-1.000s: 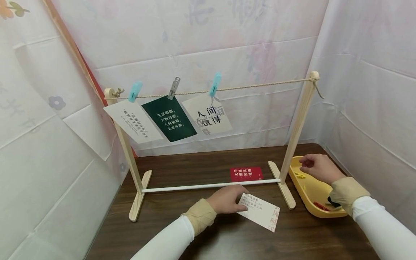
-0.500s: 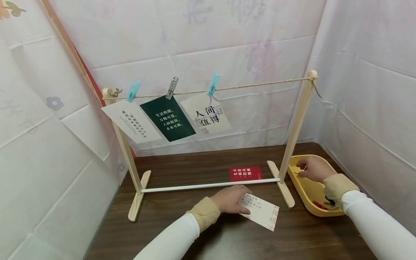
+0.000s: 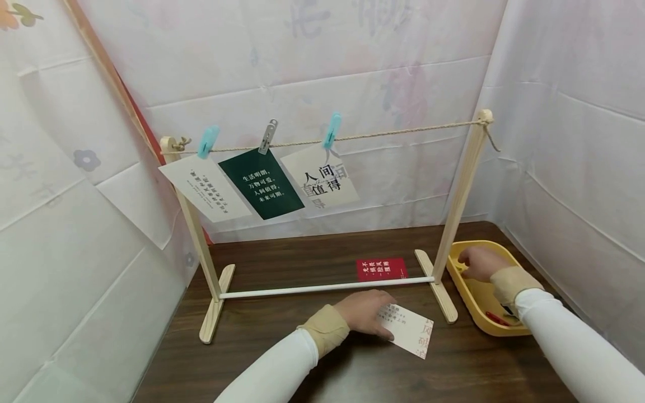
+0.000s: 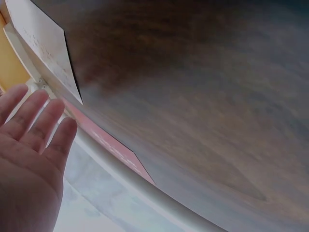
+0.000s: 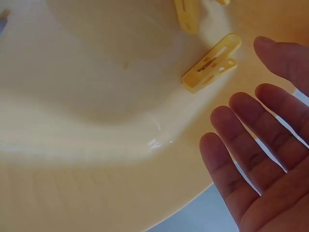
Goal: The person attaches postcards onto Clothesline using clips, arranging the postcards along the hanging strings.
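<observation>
My left hand (image 3: pixel 367 312) is over the left end of a white card (image 3: pixel 412 331) with red and dark lettering, which lies on the table. In the left wrist view its fingers stretch out straight, and I cannot tell whether they touch the card. Inside the yellow tray (image 3: pixel 475 307) on the right is my right hand (image 3: pixel 482 263). The right wrist view shows its fingers and thumb spread, holding nothing, beside a yellow clothespin (image 5: pixel 211 63). A second yellow clothespin (image 5: pixel 187 17) lies just beyond.
A wooden stand (image 3: pixel 461 196) carries a string (image 3: pixel 403 131). Three cards hang from it by two blue clips (image 3: pixel 331 130) and a grey clip (image 3: pixel 268 136). A red card (image 3: pixel 381 269) lies behind the white crossbar (image 3: pixel 327 288). A red clip (image 3: pixel 496 318) sits in the tray.
My left hand has slid right and covers more of the white card's left end. My right hand has moved left and lower into the tray, close to the yellow clothespins.
</observation>
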Demonstrator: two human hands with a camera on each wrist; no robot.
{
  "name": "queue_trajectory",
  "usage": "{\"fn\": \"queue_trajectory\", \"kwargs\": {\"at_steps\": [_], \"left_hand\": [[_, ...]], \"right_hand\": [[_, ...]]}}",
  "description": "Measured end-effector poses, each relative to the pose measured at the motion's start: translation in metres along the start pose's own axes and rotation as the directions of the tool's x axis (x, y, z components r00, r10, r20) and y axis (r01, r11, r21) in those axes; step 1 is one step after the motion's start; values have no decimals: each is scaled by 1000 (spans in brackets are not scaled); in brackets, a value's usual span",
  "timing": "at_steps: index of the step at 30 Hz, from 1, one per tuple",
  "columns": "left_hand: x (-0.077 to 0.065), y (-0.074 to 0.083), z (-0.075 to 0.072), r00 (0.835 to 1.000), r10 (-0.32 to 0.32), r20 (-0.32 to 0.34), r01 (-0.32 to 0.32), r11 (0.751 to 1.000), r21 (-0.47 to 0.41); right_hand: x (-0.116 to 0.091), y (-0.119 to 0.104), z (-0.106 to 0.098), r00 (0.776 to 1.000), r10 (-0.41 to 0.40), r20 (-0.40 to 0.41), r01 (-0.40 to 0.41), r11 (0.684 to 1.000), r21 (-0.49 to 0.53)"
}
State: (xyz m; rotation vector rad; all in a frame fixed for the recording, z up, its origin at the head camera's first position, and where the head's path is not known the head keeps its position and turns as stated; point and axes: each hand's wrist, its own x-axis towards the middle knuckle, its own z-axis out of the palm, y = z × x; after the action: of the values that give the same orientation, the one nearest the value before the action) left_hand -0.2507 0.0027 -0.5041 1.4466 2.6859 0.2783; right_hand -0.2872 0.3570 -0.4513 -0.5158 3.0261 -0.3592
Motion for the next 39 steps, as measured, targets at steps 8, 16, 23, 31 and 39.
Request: {"fn": "queue_trajectory", "kwargs": {"at_steps": [8,16,23,31,39], "left_hand": [[7,3,7,999,14,35,-17,996,88],[7,5,7,998,-12,58,5,994,109],[7,7,5,998,-23,65,15,993,115],[10,6,9,998,-19,55,12,993,118],[11,5,5,996,-31,79,20,991,130]], "right_hand": [[8,4,4,998,30,49,-30,1000,-2],[15,14,12,996,55,67,-57,998,20],[20,22,18,995,57,83,-59,998,31],[22,27,26,998,27,58,-27,1000,13],[24,30,30,999,2,35,-1,1000,-15]]}}
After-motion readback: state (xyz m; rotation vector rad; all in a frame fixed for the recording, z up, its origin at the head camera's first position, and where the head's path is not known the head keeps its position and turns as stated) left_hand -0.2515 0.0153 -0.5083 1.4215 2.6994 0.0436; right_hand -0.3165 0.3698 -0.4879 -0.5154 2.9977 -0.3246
